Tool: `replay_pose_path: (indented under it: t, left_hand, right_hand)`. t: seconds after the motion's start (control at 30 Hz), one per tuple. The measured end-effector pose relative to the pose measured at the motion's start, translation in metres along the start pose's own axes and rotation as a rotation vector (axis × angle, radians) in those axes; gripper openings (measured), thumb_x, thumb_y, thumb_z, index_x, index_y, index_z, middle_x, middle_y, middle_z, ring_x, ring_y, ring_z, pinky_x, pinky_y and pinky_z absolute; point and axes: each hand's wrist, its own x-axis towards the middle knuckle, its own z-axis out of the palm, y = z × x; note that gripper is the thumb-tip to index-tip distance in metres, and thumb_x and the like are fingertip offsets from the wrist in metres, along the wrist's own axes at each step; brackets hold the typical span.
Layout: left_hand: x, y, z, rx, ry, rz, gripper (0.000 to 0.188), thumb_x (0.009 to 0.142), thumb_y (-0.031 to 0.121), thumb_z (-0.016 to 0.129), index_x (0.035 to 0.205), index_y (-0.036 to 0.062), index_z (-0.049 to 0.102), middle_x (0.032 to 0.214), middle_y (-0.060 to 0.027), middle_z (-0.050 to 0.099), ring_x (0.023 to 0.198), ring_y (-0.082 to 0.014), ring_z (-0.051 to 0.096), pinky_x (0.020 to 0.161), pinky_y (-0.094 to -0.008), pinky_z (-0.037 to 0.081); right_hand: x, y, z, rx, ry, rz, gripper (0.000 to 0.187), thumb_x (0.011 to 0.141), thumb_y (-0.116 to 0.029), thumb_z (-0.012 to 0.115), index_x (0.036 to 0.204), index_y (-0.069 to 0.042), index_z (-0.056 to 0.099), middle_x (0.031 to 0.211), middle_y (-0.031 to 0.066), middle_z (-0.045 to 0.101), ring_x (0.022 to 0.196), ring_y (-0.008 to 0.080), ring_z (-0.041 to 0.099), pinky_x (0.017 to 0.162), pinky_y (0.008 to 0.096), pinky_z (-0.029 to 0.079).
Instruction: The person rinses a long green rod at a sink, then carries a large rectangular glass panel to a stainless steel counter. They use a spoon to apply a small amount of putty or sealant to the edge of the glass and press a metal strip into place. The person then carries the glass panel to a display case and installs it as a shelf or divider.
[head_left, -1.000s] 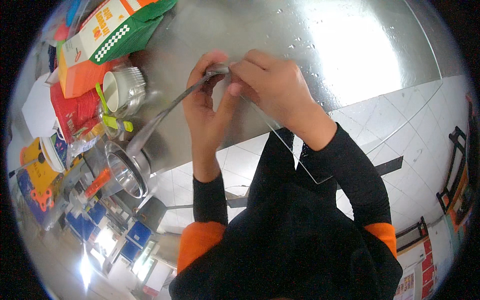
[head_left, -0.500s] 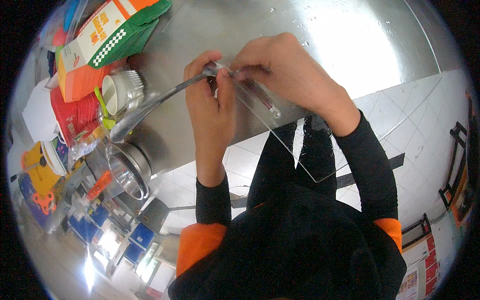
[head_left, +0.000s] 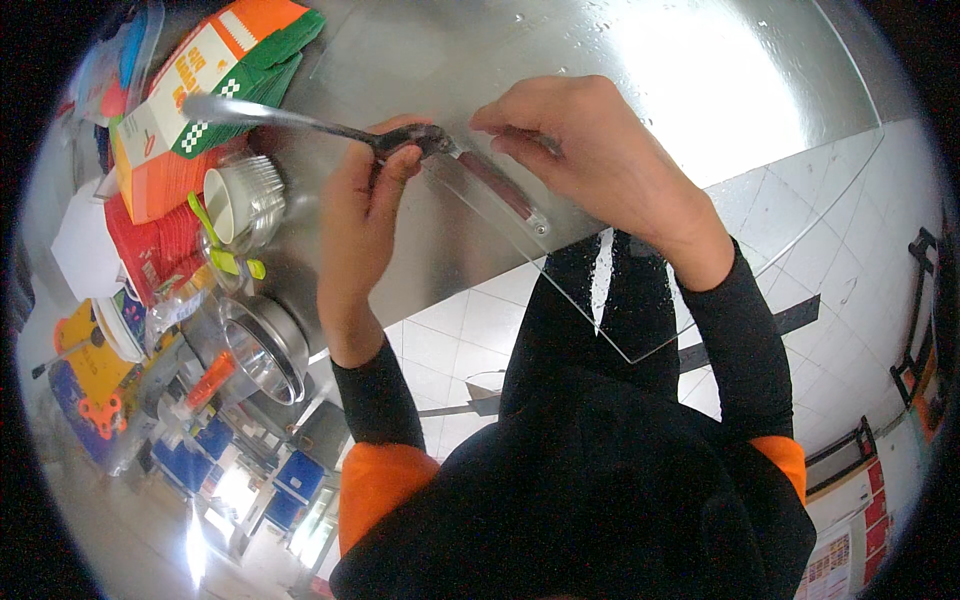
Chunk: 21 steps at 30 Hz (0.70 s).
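On my far left, a yellow-and-blue packet (head_left: 103,348) sits with a white box (head_left: 85,232) just above it. Next come a pile of red cartons (head_left: 165,240) and, above them, orange, white and green cartons (head_left: 228,75). Beside these stands a pale ribbed cup (head_left: 262,195), with a bright green clip (head_left: 227,262) near its base. Below, nearer to me, are metal bowls (head_left: 297,345), one set inside another, and a slim orange thing (head_left: 210,380) is beside them (too small and warped by the rim to name).

My left hand (head_left: 360,215) is clamped on a grey metal tool (head_left: 290,118), thumb and fingers closed around it by its dark, rounded end. Its long shaft sticks out to the left, blurred at the tip, passing in front of the cartons. Just right of my grip a narrow brown bar (head_left: 497,185) with metal ends slants down toward me; I cannot tell whether it is joined to the tool.

My hands are apart. My right hand (head_left: 590,130) hangs above the bar, fingers curled, thumb and fingertips parted. Farther right, the clear sheet (head_left: 760,220) runs out over the tiled floor (head_left: 820,255).
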Motion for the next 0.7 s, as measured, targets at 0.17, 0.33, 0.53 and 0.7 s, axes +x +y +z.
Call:
replay_pose_path:
  t: [0.17, 0.33, 0.53, 0.7]
  left_hand:
    - [0.006, -0.006, -0.018, 0.233, -0.151, 0.035, 0.017, 0.081, 0.013, 0.048, 0.091, 0.0002, 0.051, 0.074, -0.0034, 0.054, 0.064, -0.0097, 0.048, 0.061, -0.0198, 0.038]
    - [0.002, -0.013, -0.014, -0.272, 0.084, -0.009, 0.02, 0.082, 0.015, 0.046, 0.093, -0.0011, 0.047, 0.084, -0.008, 0.053, 0.076, -0.0157, 0.053, 0.066, -0.0276, 0.045]
    - [-0.007, -0.014, 0.02, -0.403, 0.337, -0.063, 0.023, 0.082, 0.019, 0.047, 0.091, -0.0019, 0.045, 0.089, -0.0116, 0.053, 0.079, -0.0199, 0.055, 0.067, -0.0318, 0.05]
    - [-0.012, -0.014, 0.037, -0.444, 0.523, -0.046, 0.022, 0.081, 0.017, 0.048, 0.086, -0.0036, 0.044, 0.087, -0.0144, 0.053, 0.078, -0.021, 0.056, 0.068, -0.0315, 0.05]
  right_hand:
    - [0.0, 0.005, 0.012, 0.019, 0.162, -0.066, 0.013, 0.065, -0.005, 0.05, 0.076, -0.003, 0.057, 0.065, 0.0154, 0.052, 0.065, 0.0316, 0.053, 0.06, 0.0371, 0.043]
    - [0.012, 0.007, 0.019, 0.024, 0.176, -0.099, 0.015, 0.068, -0.004, 0.05, 0.08, 0.0, 0.057, 0.07, 0.0157, 0.055, 0.066, 0.0301, 0.054, 0.06, 0.0344, 0.044]
    - [0.029, 0.014, 0.025, 0.069, 0.066, -0.121, 0.013, 0.072, -0.004, 0.051, 0.081, 0.0, 0.058, 0.076, 0.0143, 0.058, 0.067, 0.027, 0.056, 0.062, 0.03, 0.044]
    - [0.033, 0.012, 0.027, 0.096, -0.008, -0.082, 0.012, 0.071, -0.005, 0.052, 0.079, 0.001, 0.059, 0.073, 0.0151, 0.058, 0.066, 0.0273, 0.056, 0.062, 0.0294, 0.045]
